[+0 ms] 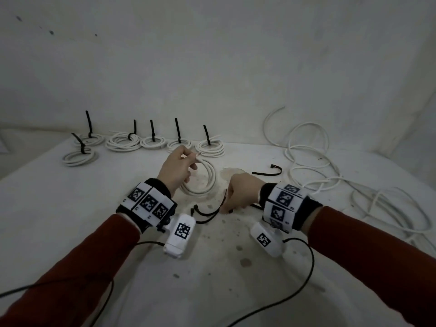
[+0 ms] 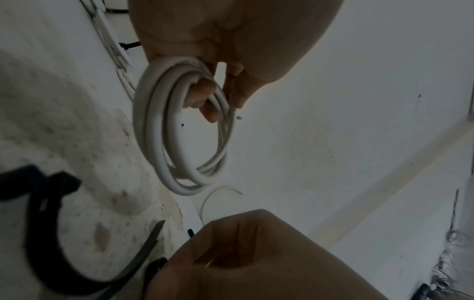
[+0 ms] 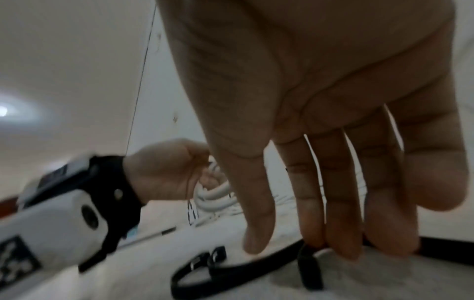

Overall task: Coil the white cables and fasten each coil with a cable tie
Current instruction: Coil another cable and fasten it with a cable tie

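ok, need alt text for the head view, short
A person's left hand holds up a coil of white round cable while the right hand reaches for black plastic cable ties on a stained white table. Six tied coils sit behind; loose white cable sprawls right.

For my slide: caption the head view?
Left hand holds a white coil; right hand reaches for cable ties.

From the head we look forward and down across the table point(image 1: 70, 208) toward the wall. Our 2 wrist cameras sit close, looking along the palms. All 3 views share the coil point(image 1: 207, 178) point(image 2: 164, 142) point(image 3: 215, 194).
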Tool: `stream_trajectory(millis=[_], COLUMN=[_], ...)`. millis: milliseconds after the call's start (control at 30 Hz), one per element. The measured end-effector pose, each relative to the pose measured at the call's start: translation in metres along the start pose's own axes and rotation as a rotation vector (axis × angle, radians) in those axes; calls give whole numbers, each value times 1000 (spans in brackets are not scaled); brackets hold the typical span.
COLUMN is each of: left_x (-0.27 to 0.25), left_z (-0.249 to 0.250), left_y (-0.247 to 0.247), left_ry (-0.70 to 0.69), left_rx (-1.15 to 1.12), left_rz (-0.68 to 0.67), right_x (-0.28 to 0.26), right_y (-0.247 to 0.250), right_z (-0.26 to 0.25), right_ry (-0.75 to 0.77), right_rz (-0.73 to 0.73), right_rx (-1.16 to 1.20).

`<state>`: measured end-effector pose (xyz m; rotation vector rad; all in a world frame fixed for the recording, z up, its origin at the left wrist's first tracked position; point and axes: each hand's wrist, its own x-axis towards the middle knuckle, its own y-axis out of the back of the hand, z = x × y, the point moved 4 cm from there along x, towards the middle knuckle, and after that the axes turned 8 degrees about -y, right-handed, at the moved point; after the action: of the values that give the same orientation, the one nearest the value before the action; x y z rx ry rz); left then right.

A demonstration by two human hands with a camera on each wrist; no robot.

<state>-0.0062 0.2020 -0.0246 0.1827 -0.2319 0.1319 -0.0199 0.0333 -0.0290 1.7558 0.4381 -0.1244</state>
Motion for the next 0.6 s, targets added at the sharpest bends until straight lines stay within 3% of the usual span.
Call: stream_trajectory(millis=[167, 333, 467, 600], left_x=[0, 3, 5, 8], left_z=[9, 13, 13, 19], left_y=[7, 16, 22, 21], left_ry=[-15, -51, -76, -107], left_rx=[-67, -120, -136, -103], left_rz=[35, 67, 156, 190], right_x=[7, -9, -44, -81], right_y=[-3, 29, 64, 76], right_z=[-10, 0, 8, 3], right_ry=[-16, 13, 192, 360], right_rz=[37, 212, 431, 402], right_rx=[-216, 4, 351, 403])
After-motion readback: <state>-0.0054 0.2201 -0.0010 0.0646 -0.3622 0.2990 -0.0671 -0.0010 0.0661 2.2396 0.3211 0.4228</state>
